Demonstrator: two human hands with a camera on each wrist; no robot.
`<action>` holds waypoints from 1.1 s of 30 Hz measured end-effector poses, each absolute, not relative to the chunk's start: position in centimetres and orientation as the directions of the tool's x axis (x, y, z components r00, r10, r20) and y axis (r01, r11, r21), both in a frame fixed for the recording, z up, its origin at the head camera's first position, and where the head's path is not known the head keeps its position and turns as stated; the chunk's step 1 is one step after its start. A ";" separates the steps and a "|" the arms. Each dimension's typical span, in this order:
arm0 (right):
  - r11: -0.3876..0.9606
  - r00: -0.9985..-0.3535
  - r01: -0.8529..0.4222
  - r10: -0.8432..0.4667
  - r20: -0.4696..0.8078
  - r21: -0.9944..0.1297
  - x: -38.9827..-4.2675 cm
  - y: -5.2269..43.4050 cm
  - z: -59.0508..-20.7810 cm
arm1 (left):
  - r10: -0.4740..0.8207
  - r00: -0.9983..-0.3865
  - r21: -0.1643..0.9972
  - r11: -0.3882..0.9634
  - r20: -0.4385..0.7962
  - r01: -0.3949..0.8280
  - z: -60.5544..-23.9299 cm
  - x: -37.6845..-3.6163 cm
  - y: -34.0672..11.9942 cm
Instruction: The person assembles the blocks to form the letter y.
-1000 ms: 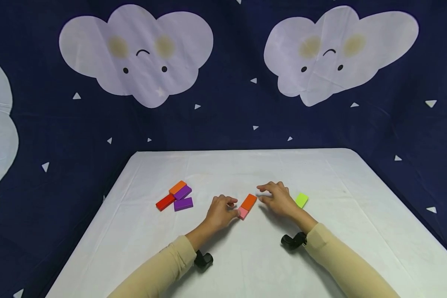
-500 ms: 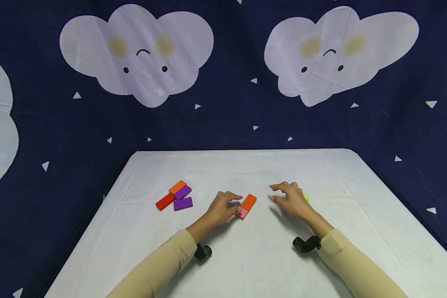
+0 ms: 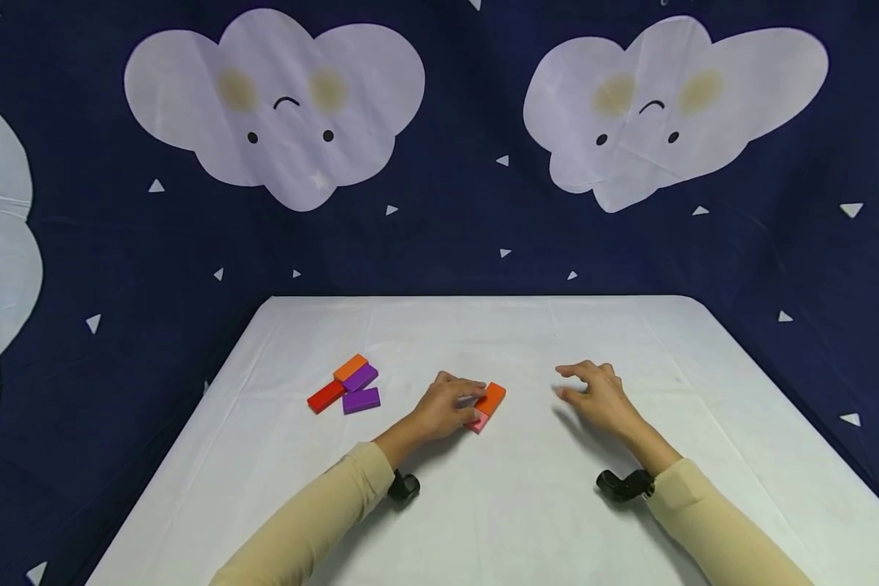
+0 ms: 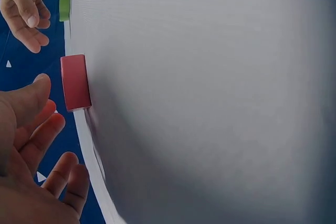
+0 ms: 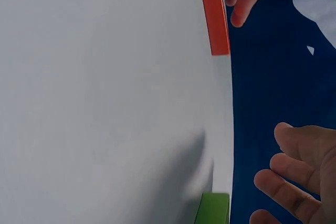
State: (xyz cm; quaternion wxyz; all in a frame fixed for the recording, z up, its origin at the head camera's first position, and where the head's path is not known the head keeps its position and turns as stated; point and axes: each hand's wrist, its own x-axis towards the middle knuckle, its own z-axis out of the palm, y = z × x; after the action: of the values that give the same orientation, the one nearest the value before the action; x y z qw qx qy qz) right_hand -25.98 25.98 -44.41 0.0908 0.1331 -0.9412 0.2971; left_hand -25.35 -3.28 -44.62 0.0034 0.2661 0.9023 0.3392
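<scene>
Near the middle of the table in the head view, an orange block [image 3: 493, 397] and a pink block [image 3: 478, 423] lie end to end in a slanted line. My left hand [image 3: 442, 405] hovers at their left side, thumb and fingers spread, overlapping the pair in this view. The left wrist view shows the pink block [image 4: 76, 82] beyond the thumb, with nothing between the fingers. To the right, my right hand [image 3: 596, 397] is held above the table, fingers loosely bent and holding nothing. A green block [image 5: 212, 208] lies near it, hidden behind that hand in the head view.
Left on the white-covered table [image 3: 527, 521] is a cluster: a red block [image 3: 325, 396], another orange block [image 3: 350, 367], a purple block [image 3: 361, 378] and a second purple block [image 3: 361, 400]. A dark blue cloth [image 3: 469, 244] with clouds hangs behind the table.
My right hand has drawn away to the right from the orange block, now covering the green block in the head view. My left hand has shifted slightly forward and right over the pair.
</scene>
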 end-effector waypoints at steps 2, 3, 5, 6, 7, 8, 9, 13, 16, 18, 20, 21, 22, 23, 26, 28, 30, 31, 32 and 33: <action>0.788 -0.952 -0.294 -0.190 0.240 -0.541 -25.9 26.3 -44.3 | 0.495 -0.853 0.603 0.634 0.163 0.483 -44.6 -25.4 -3.2; 0.788 -0.953 -0.290 -0.186 0.238 -0.544 -25.8 26.5 -44.2 | 0.502 -0.851 0.600 0.635 0.158 0.486 -44.6 -25.5 -3.2; 0.786 -0.956 -0.280 -0.181 0.229 -0.551 -25.8 26.8 -44.1 | 0.516 -0.842 0.587 0.637 0.156 0.499 -44.5 -25.5 -3.1; 0.787 -0.958 -0.277 -0.179 0.225 -0.551 -25.8 26.9 -44.0 | 0.522 -0.839 0.582 0.638 0.155 0.505 -44.5 -25.6 -3.0; 0.789 -0.960 -0.268 -0.173 0.218 -0.553 -25.8 27.1 -44.0 | 0.528 -0.835 0.573 0.640 0.156 0.512 -44.5 -25.6 -3.0; 0.791 -0.963 -0.260 -0.169 0.211 -0.554 -25.8 27.2 -44.0 | 0.532 -0.833 0.568 0.642 0.153 0.514 -44.4 -25.6 -3.0; 0.793 -0.965 -0.253 -0.165 0.205 -0.554 -25.8 27.4 -44.0 | 0.536 -0.831 0.558 0.647 0.152 0.519 -44.4 -25.6 -3.0; 0.806 -0.969 -0.239 -0.159 0.192 -0.542 -25.8 28.0 -44.1 | 0.545 -0.827 0.523 0.668 0.140 0.529 -44.4 -25.7 -2.9; 0.814 -0.968 -0.239 -0.157 0.195 -0.530 -25.8 28.5 -44.3 | 0.551 -0.824 0.502 0.680 0.131 0.535 -44.3 -25.7 -2.9; 0.818 -0.968 -0.237 -0.155 0.197 -0.524 -25.8 28.9 -44.6 | 0.556 -0.821 0.494 0.683 0.127 0.539 -44.3 -25.7 -2.9; 0.818 -0.967 -0.239 -0.155 0.200 -0.522 -25.8 29.2 -44.8 | 0.561 -0.818 0.486 0.684 0.125 0.544 -44.3 -25.7 -2.9; 0.819 -0.968 -0.237 -0.153 0.199 -0.522 -25.8 29.3 -44.9 | 0.564 -0.816 0.483 0.684 0.125 0.546 -44.4 -25.7 -2.9; 0.819 -0.968 -0.235 -0.151 0.199 -0.523 -25.8 29.5 -44.9 | 0.566 -0.815 0.480 0.684 0.124 0.549 -44.4 -25.7 -2.9; 0.820 -0.969 -0.232 -0.149 0.197 -0.523 -25.7 29.6 -45.0 | 0.569 -0.813 0.476 0.685 0.123 0.552 -44.4 -25.7 -3.0; 0.824 -0.972 -0.222 -0.142 0.189 -0.522 -25.6 30.0 -45.1 | 0.573 -0.810 0.460 0.691 0.122 0.558 -44.5 -25.7 -3.0; 0.828 -0.972 -0.220 -0.141 0.187 -0.515 -25.6 30.1 -45.1 | 0.576 -0.808 0.453 0.692 0.122 0.562 -44.6 -25.8 -3.0; 0.833 -0.973 -0.217 -0.142 0.182 -0.509 -25.6 30.3 -45.1 | 0.577 -0.807 0.449 0.693 0.123 0.564 -44.6 -25.8 -3.0; 0.835 -0.974 -0.215 -0.142 0.178 -0.507 -25.6 30.3 -45.0 | 0.578 -0.807 0.447 0.694 0.123 0.565 -44.6 -25.8 -2.9; 0.838 -0.975 -0.211 -0.140 0.174 -0.503 -25.6 30.4 -45.1 | 0.578 -0.807 0.445 0.695 0.122 0.565 -44.6 -25.8 -2.9; 0.842 -0.976 -0.206 -0.139 0.168 -0.499 -25.6 30.4 -45.1 | 0.579 -0.807 0.442 0.697 0.119 0.565 -44.6 -25.8 -2.9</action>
State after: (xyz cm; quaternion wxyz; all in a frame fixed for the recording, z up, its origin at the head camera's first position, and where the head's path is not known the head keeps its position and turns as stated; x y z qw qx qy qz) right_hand -25.57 30.44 -45.07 0.0626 0.0900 -0.9576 0.2666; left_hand -25.77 -2.94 -44.58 0.0144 0.3106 0.9209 0.2350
